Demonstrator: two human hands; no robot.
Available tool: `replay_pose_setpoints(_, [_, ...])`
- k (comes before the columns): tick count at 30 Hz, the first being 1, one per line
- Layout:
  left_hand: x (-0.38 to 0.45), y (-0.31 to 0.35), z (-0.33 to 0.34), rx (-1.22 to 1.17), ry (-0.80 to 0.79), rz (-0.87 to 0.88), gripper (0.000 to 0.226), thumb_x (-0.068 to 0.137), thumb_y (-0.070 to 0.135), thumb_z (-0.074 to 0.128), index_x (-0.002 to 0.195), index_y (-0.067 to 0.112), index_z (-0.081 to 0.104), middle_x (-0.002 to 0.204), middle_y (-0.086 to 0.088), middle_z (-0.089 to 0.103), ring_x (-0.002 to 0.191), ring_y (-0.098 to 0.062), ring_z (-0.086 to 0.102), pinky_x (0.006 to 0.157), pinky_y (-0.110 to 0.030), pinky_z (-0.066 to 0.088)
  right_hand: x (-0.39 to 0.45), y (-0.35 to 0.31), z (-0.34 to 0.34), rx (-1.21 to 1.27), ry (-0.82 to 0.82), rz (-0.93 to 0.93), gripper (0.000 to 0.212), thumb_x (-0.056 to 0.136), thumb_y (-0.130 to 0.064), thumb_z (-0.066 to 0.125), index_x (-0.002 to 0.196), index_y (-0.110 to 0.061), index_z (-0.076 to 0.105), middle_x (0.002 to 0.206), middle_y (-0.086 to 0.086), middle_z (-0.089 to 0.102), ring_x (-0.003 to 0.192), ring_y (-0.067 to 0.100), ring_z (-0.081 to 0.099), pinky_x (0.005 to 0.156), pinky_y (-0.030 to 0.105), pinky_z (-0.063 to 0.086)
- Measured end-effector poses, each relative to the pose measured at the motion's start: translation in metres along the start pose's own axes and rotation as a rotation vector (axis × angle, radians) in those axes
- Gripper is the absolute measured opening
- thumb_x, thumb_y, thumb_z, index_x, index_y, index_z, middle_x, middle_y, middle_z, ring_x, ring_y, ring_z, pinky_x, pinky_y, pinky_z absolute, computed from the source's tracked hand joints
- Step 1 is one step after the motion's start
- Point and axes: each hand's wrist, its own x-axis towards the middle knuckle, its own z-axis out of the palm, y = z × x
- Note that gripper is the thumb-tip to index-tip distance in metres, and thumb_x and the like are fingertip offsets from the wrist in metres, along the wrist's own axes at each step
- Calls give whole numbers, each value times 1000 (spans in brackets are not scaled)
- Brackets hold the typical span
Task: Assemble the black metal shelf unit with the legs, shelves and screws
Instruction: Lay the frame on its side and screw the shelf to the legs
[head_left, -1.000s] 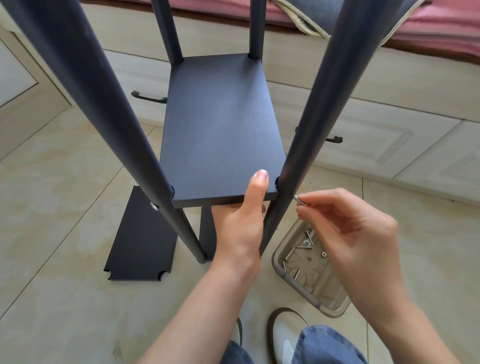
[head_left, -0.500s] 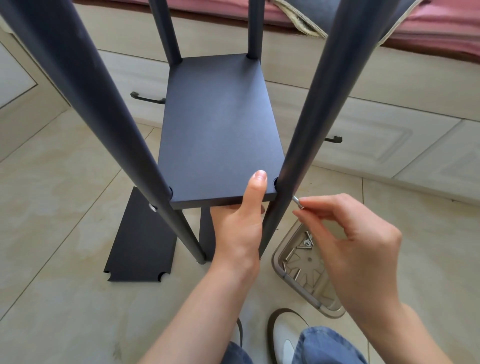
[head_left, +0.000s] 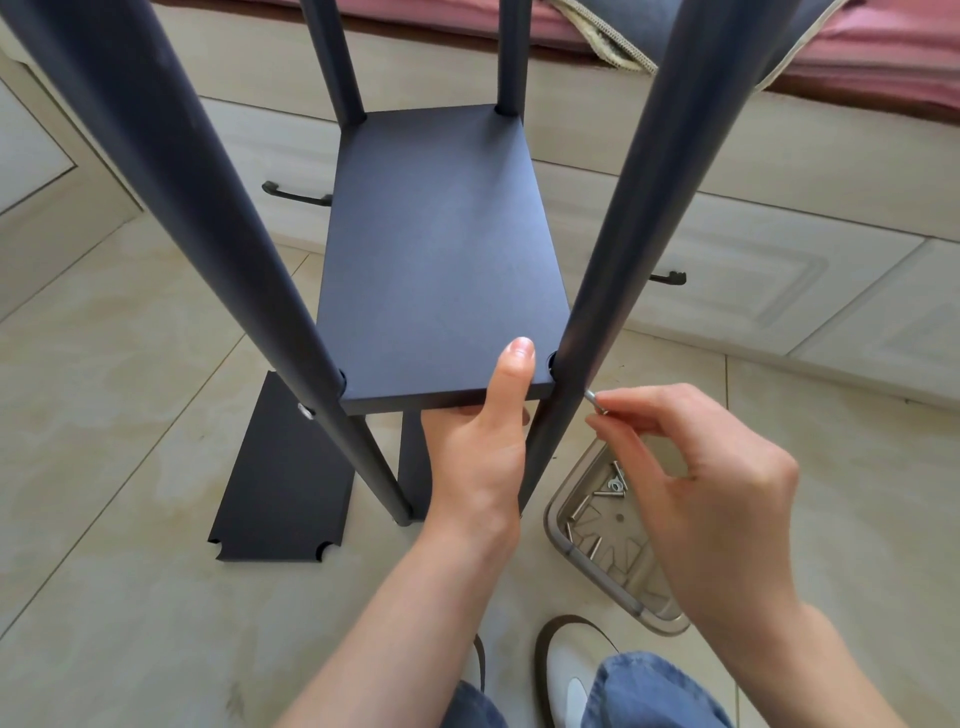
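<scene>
Two hands unchanged in grip: left hand (head_left: 480, 457) clasps shelf (head_left: 441, 270) edge, right hand (head_left: 696, 499), now slightly lower, pinches screw (head_left: 596, 401) at near-right leg (head_left: 613, 291).

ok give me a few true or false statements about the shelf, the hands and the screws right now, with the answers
1. The left hand holds the near edge of the shelf, thumb on top. True.
2. The right hand pinches a screw against the near right leg. True.
3. The tray of spare screws sits on the shelf. False: it lies on the floor, beside the near right leg.
4. The near left leg has no screw at shelf level. False: a silver screw head shows there.
5. A spare panel lies flat on the floor. True.
</scene>
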Motion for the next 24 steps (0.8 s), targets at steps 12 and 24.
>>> replay_pose_setpoints(12, [0,0,0,-19,-6,3,7,94,21,66,99,26,66,83,17,72,79,-1,69,67,-17,52,0,-10,6,615,-39,531,17,82,0,73,80,-16,66,82,5,74,76,20,74,74,24,57])
replay_pose_setpoints(24, [1,-1,-2,-4,-22,-7,13,91,25,73,103,25,66,92,12,72,85,-6,68,71,-21,51,-2,-12,4,544,13,494,14,79,-7,75,89,-16,74,82,1,75,77,18,74,75,24,58])
